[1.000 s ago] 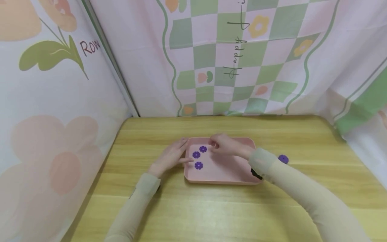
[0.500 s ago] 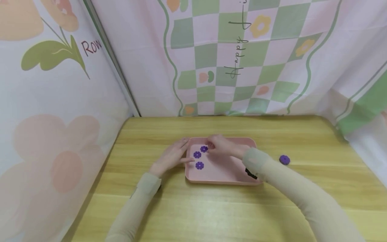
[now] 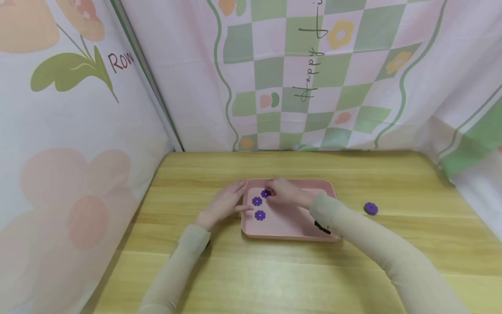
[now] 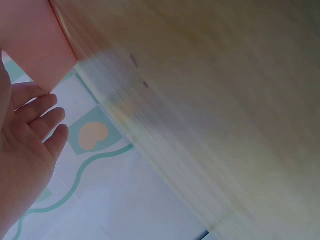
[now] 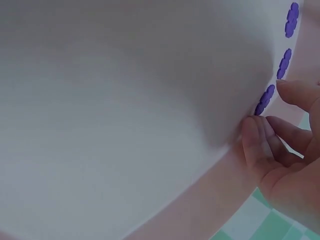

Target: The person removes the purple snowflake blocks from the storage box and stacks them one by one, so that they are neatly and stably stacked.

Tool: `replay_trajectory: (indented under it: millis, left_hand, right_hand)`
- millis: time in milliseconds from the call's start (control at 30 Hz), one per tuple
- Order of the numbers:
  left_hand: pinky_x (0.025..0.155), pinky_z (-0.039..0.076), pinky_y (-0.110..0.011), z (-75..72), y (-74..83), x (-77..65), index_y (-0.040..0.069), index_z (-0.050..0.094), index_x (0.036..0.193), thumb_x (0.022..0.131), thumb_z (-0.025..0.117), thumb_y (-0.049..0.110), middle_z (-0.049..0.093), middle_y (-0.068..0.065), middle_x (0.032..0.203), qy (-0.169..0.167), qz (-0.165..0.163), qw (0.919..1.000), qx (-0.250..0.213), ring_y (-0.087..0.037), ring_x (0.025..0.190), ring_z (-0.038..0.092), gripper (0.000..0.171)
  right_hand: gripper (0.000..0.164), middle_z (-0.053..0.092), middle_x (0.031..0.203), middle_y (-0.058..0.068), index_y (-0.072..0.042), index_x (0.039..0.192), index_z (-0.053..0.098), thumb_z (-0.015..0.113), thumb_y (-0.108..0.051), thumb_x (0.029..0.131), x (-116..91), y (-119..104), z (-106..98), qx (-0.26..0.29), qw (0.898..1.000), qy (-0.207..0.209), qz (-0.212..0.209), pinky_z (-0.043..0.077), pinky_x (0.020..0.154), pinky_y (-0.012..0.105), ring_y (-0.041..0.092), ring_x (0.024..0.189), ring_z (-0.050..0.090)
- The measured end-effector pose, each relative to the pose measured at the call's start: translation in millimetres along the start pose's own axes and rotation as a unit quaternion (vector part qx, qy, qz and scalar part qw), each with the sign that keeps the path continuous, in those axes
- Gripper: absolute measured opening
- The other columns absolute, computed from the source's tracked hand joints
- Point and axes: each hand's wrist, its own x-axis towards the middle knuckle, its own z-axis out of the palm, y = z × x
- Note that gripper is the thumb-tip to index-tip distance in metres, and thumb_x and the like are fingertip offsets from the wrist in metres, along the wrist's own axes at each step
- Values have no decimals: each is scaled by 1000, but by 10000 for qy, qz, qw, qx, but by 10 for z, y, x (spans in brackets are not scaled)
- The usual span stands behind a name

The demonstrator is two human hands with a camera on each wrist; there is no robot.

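Purple disc (image 5: 265, 100), flower-edged, lies in the pink tray (image 3: 288, 237), left of the right palm — right hand (image 3: 285, 193) is nearer, thumb and fingers curled round it; grip firmness, can't tell. Left hand (image 3: 220, 205) touches the tray's end, fingers loose. Disc's round — tray's long axis runs left-to-right.
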Motion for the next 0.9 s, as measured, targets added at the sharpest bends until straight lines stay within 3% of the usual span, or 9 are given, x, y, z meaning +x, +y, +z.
replay_trajectory:
  millis: [433,900]
  left_hand:
    - [125,29,-51,21,7,-3,5,27,155,92,56,61,30,-19,161,-54,-47,10000,31,-32,151,29,90]
    - [125,30,-50,-7,18,-7,2,28,154,91,59,58,32,-20,160,-32,3,10000,40,-33,150,30,90]
  right_hand:
    - [17,67,84,9,-2,94,73,74,-17,87,-2,-47,93,-456,9979,439,170,57,69,30,17,74,57]
    - [17,67,93,13,-2,96,68,76,-11,84,-19,-39,100,-281,9983,399,326,60,77,36,22,83,62]
